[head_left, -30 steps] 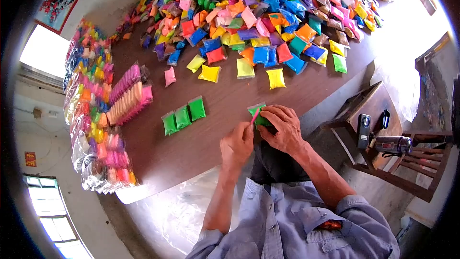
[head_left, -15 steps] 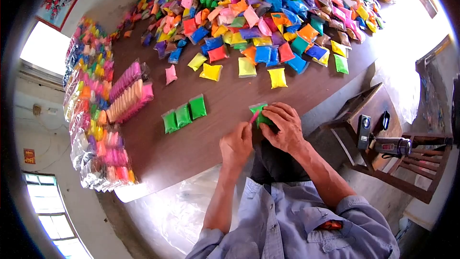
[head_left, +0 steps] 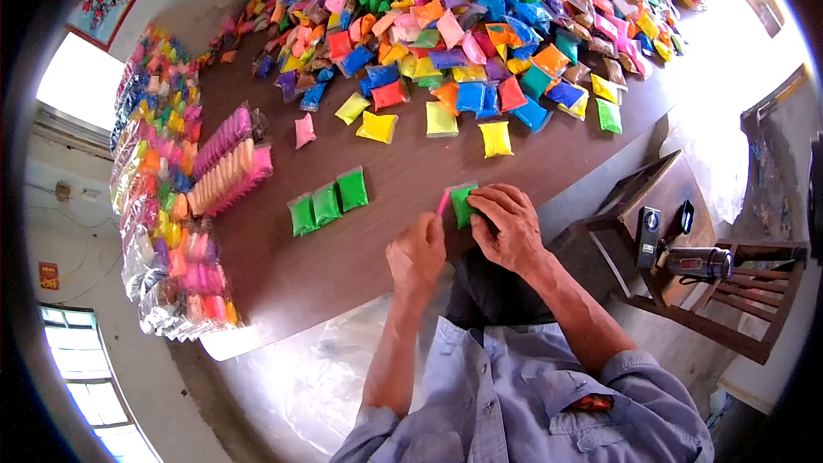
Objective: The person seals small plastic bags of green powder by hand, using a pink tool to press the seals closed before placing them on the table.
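My left hand [head_left: 417, 257] is closed around a thin pink stick [head_left: 443, 202] that points up from its fingers. The stick's upper end is beside the left edge of a small clear packet of green material [head_left: 463, 203]. My right hand [head_left: 507, 227] grips that packet from the right, its fingers curled over the side and partly hiding it. To the left on the brown table [head_left: 394, 180], three similar green packets [head_left: 326, 205] lie side by side in a slanting row.
A large heap of multicoloured packets [head_left: 480, 43] covers the table's far side. Along the left edge stand bagged stacks of coloured packets [head_left: 176, 231], with pink and peach rows [head_left: 225, 167] beside them. At right, a wooden stool [head_left: 677, 223] holds a dark flask [head_left: 699, 262].
My left hand has drawn slightly left with the pink stick, which was lying over the green packet's edge and is now beside it. My right hand stays on the packet.
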Demonstrator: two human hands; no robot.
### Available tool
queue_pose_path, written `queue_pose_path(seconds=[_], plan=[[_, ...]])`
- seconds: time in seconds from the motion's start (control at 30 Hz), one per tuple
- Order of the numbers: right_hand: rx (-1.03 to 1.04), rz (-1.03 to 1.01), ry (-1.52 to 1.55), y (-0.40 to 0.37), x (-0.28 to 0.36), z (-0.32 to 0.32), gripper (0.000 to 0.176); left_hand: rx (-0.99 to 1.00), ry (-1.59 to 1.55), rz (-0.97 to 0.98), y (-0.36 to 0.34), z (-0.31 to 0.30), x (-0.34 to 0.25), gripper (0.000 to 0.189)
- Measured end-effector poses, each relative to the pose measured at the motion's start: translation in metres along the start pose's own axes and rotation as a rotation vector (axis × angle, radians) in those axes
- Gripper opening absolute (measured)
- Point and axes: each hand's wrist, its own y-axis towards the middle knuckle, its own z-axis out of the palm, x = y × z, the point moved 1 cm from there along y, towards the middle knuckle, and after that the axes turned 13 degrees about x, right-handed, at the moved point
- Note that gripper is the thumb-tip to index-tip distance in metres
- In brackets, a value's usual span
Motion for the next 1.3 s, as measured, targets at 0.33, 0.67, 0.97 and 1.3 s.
queue_pose_path(seconds=[0.33, 0.67, 0.97, 1.3], plan=[[-0.011, 0.014, -0.051, 0.007, 0.006, 0.001, 0.034, -0.051, -0.122, 0.150, -0.023, -0.005, -0.011, 0.009], [-0.042, 0.055, -0.090, 0.010, 0.008, 0.007, 0.026, -0.108, 0.117, 0.016, -0.020, -0.021, 0.014, 0.009], [-0.012, 0.089, -0.076, 0.012, 0.011, 0.003, 0.026, -0.062, 0.174, 0.070, -0.025, -0.009, 0.014, 0.009], [-0.047, 0.080, -0.064, 0.011, 0.011, 0.005, 0.021, -0.034, 0.186, 0.109, -0.027, 0.003, -0.007, 0.007]])
